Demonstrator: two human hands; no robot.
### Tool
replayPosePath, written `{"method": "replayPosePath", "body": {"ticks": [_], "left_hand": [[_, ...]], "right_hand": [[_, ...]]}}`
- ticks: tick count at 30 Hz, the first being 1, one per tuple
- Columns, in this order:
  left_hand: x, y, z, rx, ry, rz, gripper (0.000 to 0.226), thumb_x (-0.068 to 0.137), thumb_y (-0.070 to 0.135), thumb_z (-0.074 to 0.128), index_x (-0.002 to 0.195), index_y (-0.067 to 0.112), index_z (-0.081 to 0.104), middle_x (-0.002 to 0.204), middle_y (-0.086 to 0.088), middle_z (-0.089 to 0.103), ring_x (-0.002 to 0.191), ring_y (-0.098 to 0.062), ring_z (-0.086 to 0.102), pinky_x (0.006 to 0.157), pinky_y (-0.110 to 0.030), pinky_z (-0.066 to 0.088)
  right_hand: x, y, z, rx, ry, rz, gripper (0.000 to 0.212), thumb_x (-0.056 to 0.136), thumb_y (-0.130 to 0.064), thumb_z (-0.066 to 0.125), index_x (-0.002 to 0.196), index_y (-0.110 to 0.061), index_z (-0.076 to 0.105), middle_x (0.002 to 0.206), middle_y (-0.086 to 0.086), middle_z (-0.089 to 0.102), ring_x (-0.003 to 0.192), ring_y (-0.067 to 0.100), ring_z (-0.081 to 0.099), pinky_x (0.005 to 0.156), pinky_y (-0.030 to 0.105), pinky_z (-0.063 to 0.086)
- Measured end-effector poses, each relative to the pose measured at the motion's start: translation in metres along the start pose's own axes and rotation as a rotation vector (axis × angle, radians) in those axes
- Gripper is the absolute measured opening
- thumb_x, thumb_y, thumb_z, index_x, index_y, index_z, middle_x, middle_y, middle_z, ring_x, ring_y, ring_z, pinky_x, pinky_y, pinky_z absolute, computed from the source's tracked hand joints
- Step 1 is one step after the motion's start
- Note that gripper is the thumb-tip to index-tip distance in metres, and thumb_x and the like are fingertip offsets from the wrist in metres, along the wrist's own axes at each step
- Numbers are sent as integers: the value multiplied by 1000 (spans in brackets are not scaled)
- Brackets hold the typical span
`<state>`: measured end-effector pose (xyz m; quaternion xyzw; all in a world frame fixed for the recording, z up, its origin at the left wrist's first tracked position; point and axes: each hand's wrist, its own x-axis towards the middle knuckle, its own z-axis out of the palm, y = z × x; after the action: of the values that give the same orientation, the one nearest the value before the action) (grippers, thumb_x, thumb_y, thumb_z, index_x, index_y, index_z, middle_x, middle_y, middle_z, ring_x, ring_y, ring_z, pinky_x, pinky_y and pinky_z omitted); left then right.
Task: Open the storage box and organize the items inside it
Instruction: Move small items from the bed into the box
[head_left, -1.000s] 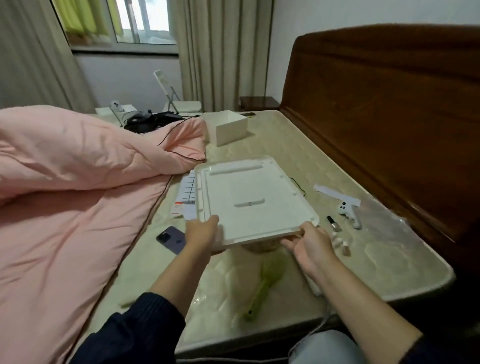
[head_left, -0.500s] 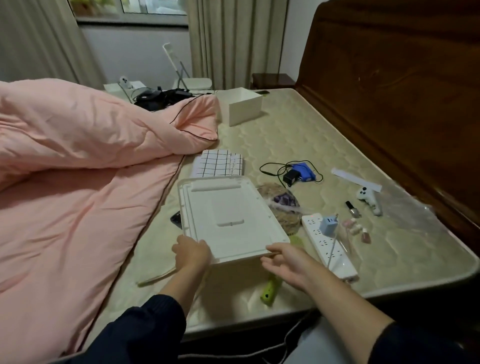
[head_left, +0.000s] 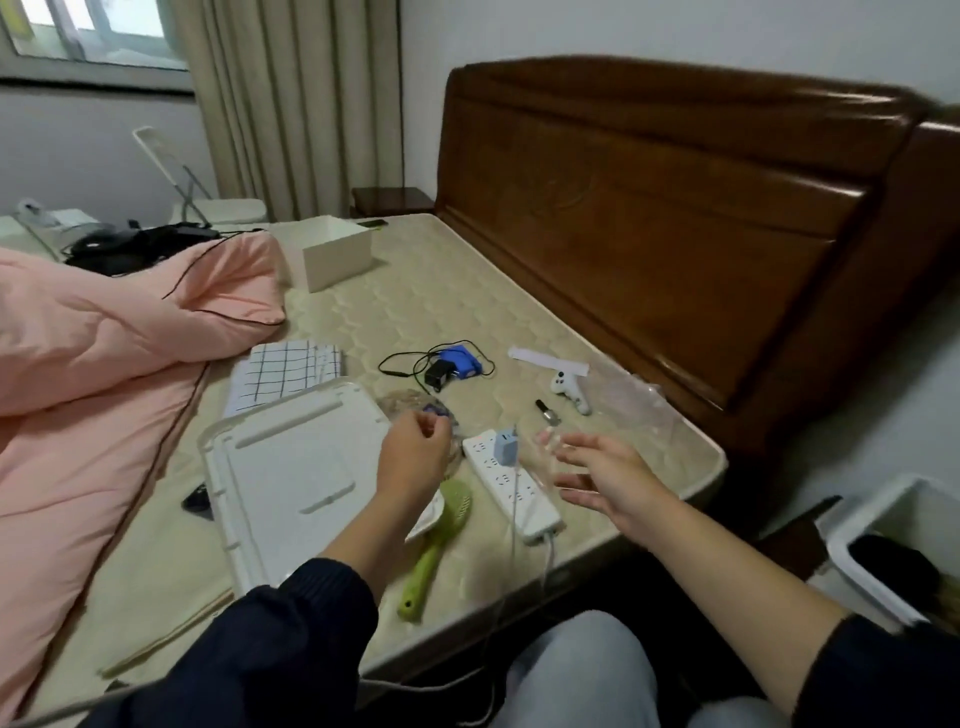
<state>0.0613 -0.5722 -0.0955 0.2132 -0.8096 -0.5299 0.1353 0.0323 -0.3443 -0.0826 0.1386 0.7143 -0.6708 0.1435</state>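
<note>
A person seated at the edge of a bare quilted mattress (head_left: 431, 312) reaches over scattered belongings, seen from a head-worn camera. At far left a pink quilt (head_left: 104, 374) is heaped over the bed, and a dark phone (head_left: 197, 501) peeks out just beside the white storage box lid (head_left: 291, 467), which lies flat on the mattress near its front edge, partly covering a grid-patterned cloth (head_left: 283, 371) behind it. The left hand (head_left: 413, 457), in a dark sleeve, hovers over the lid's right corner with fingers loosely curled; whether it pinches anything cannot be told. Under it a green hairbrush (head_left: 434, 551) lies with its handle pointing toward the front edge, its head touching the lid's corner. Behind the hand sit a clear bag (head_left: 405, 408) of small items and a blue charger (head_left: 457, 364) with a tangled black cable. To the right a white power strip (head_left: 511, 488) carries a pale blue plug (head_left: 505, 448). The right hand (head_left: 605, 478) hangs just right of the strip, fingers spread wide and holding nothing. Beyond it lie a small dark bottle (head_left: 546, 410), a white gadget (head_left: 569, 389) and a white paper strip (head_left: 545, 359), near the wooden headboard (head_left: 675, 218). An open white box (head_left: 335, 257) stands at the mattress's far end. At far right, on the floor, a white bin (head_left: 893, 551) holds something dark.
</note>
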Motion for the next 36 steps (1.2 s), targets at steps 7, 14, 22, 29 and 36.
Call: {"method": "replayPosePath", "body": {"ticks": [7, 14, 22, 29, 36], "left_hand": [[-23, 43, 90, 26, -328, 105, 3, 99, 22, 63, 99, 21, 65, 90, -1, 72, 80, -22, 72, 68, -35, 58], [5, 34, 161, 137, -463, 21, 46, 91, -4, 52, 135, 12, 57, 113, -3, 58, 98, -17, 56, 75, -25, 41], [59, 25, 219, 196, -451, -19, 59, 92, -7, 50, 149, 7, 46, 138, -17, 56, 122, -31, 62, 101, -42, 53], [92, 10, 270, 368, -452, 24, 59, 93, 4, 60, 151, 4, 45, 145, -19, 49, 132, -33, 54, 109, -44, 47], [114, -10, 321, 746, -440, 59, 47, 97, 7, 48, 144, 6, 47, 142, -18, 49, 133, -40, 44, 111, -43, 40]], "right_hand": [[7, 18, -91, -103, 262, -34, 18, 104, -7, 57, 112, -18, 67, 112, 10, 70, 84, 24, 71, 74, 35, 62], [72, 66, -95, -482, 132, -106, 34, 97, -2, 56, 120, -23, 71, 121, 0, 67, 111, 15, 64, 97, 25, 50], [189, 88, -65, -783, -4, -223, 31, 99, -49, 66, 127, -35, 66, 131, 1, 60, 118, 17, 61, 92, 27, 56], [245, 101, -84, -1148, -29, -403, 44, 101, -37, 53, 145, -36, 50, 159, -13, 44, 140, 19, 48, 112, 34, 41], [255, 126, -123, -930, 192, -449, 6, 94, -15, 69, 98, -18, 74, 105, 0, 70, 99, 26, 57, 92, 43, 50]]}}
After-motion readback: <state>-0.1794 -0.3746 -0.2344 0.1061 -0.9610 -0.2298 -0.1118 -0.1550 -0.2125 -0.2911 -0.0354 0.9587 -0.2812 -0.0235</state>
